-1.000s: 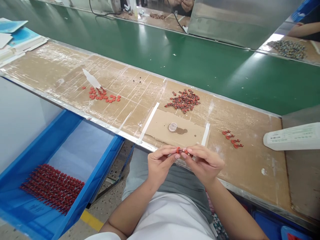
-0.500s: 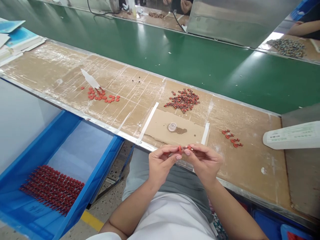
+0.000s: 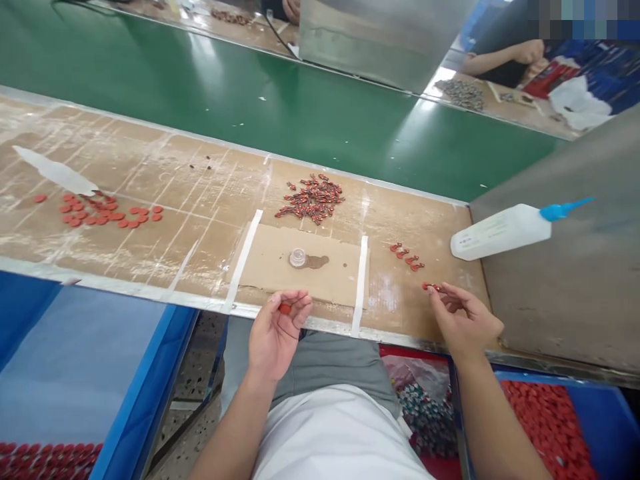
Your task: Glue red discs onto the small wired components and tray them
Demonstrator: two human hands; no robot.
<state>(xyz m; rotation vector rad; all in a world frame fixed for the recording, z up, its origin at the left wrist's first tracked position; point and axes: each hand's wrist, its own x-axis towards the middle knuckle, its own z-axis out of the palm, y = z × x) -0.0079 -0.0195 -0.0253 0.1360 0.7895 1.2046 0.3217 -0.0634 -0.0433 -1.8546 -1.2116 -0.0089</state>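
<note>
My left hand (image 3: pixel 275 333) is turned palm up near the table's front edge, its fingers curled around a small red disc (image 3: pixel 285 309). To the right, my right hand (image 3: pixel 465 320) pinches a small red-and-dark figure-like piece with a red disc base (image 3: pixel 431 287), low over the cardboard. Just beyond it lies a short row of similar red pieces (image 3: pixel 407 257). In front of my left hand, a small clear cup (image 3: pixel 297 258) stands on a taped cardboard sheet (image 3: pixel 265 260) beside a dark wet stain. Behind that sheet lies a heap of small red-and-dark parts (image 3: pixel 313 199).
Loose red discs (image 3: pixel 100 212) and a torn white strip (image 3: pixel 55 171) lie at left. A white bottle with blue nozzle (image 3: pixel 500 232) leans by the metal panel (image 3: pixel 560 267). Beyond runs a green belt (image 3: pixel 300 113). Blue bins sit below; people's hands (image 3: pixel 530 57) show across the belt.
My hands have parted. The right hand has carried the red piece rightward to the row, while the left stays near the front edge with a red disc. The view has swung right.
</note>
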